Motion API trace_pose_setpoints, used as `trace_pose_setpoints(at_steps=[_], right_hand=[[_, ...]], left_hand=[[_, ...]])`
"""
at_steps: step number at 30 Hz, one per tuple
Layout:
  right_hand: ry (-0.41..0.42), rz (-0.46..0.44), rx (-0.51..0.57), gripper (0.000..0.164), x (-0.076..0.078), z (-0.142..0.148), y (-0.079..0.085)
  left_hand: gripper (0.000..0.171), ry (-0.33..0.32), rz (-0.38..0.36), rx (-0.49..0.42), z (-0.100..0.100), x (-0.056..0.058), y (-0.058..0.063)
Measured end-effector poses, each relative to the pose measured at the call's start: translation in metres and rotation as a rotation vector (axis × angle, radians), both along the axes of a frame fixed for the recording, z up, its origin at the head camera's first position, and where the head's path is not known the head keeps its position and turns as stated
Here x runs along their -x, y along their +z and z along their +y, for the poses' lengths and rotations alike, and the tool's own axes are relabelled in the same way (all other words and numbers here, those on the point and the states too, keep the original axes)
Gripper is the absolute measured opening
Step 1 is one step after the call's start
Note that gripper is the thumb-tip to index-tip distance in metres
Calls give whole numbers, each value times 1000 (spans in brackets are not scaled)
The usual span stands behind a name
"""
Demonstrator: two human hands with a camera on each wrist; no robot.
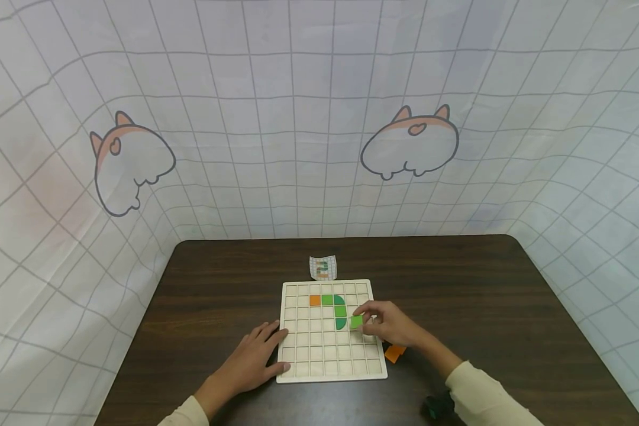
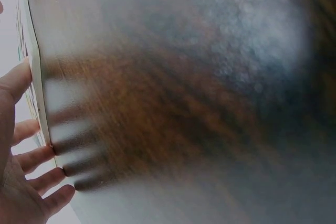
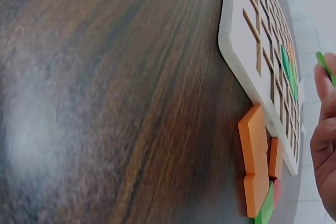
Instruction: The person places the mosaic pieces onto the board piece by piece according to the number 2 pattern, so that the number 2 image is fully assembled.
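A cream grid board (image 1: 309, 355) lies on the dark table. Set in its cells are an orange square (image 1: 315, 300), green squares (image 1: 327, 300) and dark green rounded tiles (image 1: 341, 323), forming a bent line. My right hand (image 1: 391, 322) pinches a light green square tile (image 1: 356, 322) between thumb and fingers, over the board's right half. With fingers spread, my left hand (image 1: 247, 361) rests at the board's left edge; in the left wrist view its fingertips (image 2: 65, 191) meet the table along that edge.
Loose orange tiles (image 3: 254, 145) lie against the board's right edge, with a green tile (image 3: 266, 205) and a pinkish piece beside them. A small pattern card (image 1: 322, 268) stands behind the board. Near the right forearm is a dark object (image 1: 438, 407). Grid-patterned cloth surrounds the table.
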State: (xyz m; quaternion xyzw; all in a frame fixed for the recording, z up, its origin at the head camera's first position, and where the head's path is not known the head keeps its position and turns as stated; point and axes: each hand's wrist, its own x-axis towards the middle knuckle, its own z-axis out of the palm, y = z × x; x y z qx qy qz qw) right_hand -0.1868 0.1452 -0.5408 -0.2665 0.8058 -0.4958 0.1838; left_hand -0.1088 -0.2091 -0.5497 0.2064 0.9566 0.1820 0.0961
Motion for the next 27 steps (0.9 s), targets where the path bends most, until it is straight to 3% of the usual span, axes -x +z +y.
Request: trace_pose_setpoints(at_steps=[14, 27], right_hand=[[17, -17, 48, 33, 0, -9, -8], [-10, -23, 10, 26, -2, -21, -6]], left_hand=[[69, 3, -1, 6, 0, 0, 1], [69, 7, -3, 7, 1, -1, 2]])
